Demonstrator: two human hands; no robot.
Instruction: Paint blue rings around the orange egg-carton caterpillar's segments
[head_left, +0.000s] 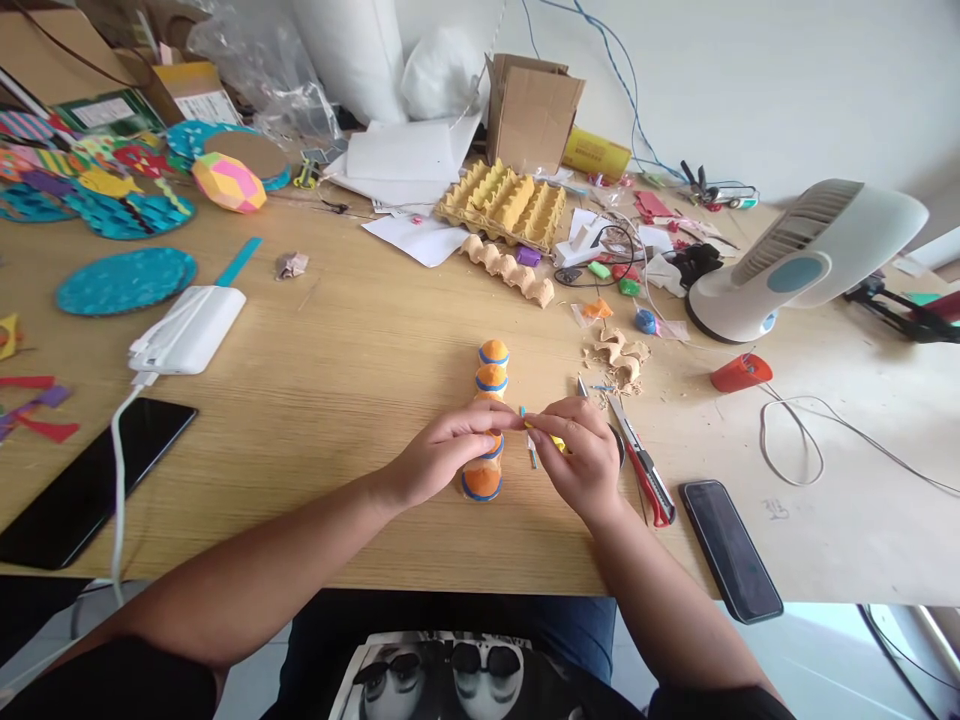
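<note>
An egg-carton strip (481, 481) with orange domes and blue bands lies lengthwise on the table in front of me. My left hand (450, 440) is over its middle, fingers stretched out and thumb by one dome, hiding part of it. My right hand (581, 455) is closed, thumb and forefinger pinching a small yellow piece (529, 424), maybe clay, against my left fingertips. More yellow material (559, 443) shows under the right fingers. A thin blue-and-white stick (533, 452) lies between my hands. Beside the right hand rests a red utility knife (649, 475).
Phones lie at right (731, 550) and left (82, 480), near a white power bank (187, 330). A white fan (806, 260) and red cup-like object (741, 372) stand right. Behind are a yellow egg tray (502, 205), carton scraps (621, 355) and blue painted ovals (124, 282).
</note>
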